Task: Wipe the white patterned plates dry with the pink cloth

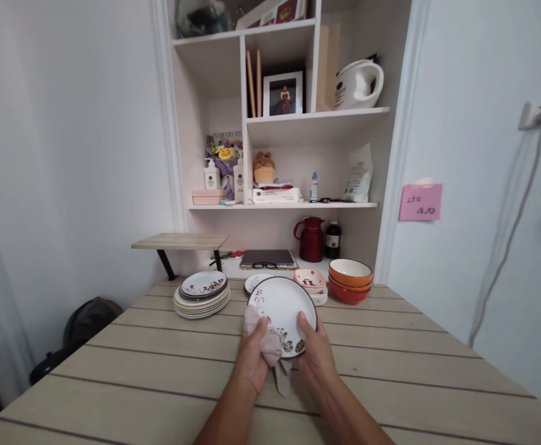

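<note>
Watching from far away, I see both hands busy with one plate (pixel 285 309). It is up over the middle of the table (pixel 168 364), in from the back edge, with its face tipped toward me. I cannot tell if its low rim touches the wood.

My left hand (pixel 253 358) is closed on a soft cloth (pixel 271 350), bunched over the plate's left rim, with a tail hanging down. My right hand (pixel 317 353) grips the bare right rim, thumb on top and fingers tucked behind.

I think the plate is hard and stiff, not too heavy, and slick where it is smooth. It could chip or crack if it fell, so I would keep hold of the rim on two sides, thumbs in front, fingers under. The cloth looks floppy and should bend any way I push it.

The plate is round and white with a thin dark rim. Brown flowers and leaves run along the bottom, and a thin curly stem climbs the left side.

Near the table's back edge sit a pile of plates (pixel 202 298) toward the left corner and some bowls (pixel 350 281) toward the right corner.
</note>
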Demonstrator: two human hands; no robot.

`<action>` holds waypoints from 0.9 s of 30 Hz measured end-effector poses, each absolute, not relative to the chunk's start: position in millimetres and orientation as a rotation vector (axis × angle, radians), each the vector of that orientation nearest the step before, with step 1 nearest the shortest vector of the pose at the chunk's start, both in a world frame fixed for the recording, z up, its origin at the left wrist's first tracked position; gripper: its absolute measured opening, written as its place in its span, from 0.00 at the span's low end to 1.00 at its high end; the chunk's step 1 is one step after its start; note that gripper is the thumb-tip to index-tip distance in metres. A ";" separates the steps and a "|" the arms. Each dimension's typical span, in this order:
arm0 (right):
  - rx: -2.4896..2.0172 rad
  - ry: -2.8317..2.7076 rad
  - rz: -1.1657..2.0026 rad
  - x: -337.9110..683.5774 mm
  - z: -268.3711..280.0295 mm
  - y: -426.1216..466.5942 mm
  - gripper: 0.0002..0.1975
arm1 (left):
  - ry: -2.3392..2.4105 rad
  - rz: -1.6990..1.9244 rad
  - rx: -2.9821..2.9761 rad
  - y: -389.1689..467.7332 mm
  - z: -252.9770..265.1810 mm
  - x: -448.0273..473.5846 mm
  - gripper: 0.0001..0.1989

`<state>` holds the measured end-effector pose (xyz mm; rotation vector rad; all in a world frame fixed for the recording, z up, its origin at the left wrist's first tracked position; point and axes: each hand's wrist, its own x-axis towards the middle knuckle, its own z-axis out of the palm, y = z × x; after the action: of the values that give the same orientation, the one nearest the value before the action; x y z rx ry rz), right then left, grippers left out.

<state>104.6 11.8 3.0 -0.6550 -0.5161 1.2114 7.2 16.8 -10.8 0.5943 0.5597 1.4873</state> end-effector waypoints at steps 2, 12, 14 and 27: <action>-0.645 -0.552 1.281 108.8 8.3 11.0 0.38 | 0.591 1.555 0.588 17.3 -9.1 4.0 0.28; -0.834 -0.931 1.178 145.6 26.4 3.6 0.30 | 0.705 1.532 0.882 10.5 1.9 -12.3 0.27; -0.853 -0.949 1.229 147.4 28.3 2.4 0.32 | 0.699 1.513 0.890 10.0 1.6 -12.4 0.25; -0.864 -0.965 1.314 142.8 22.0 2.3 0.27 | 0.663 1.415 0.843 12.0 -1.9 -15.6 0.25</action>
<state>142.8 2.3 22.0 -0.8638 -0.9651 1.3139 -15.6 12.0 -1.9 0.8434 0.6630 1.4146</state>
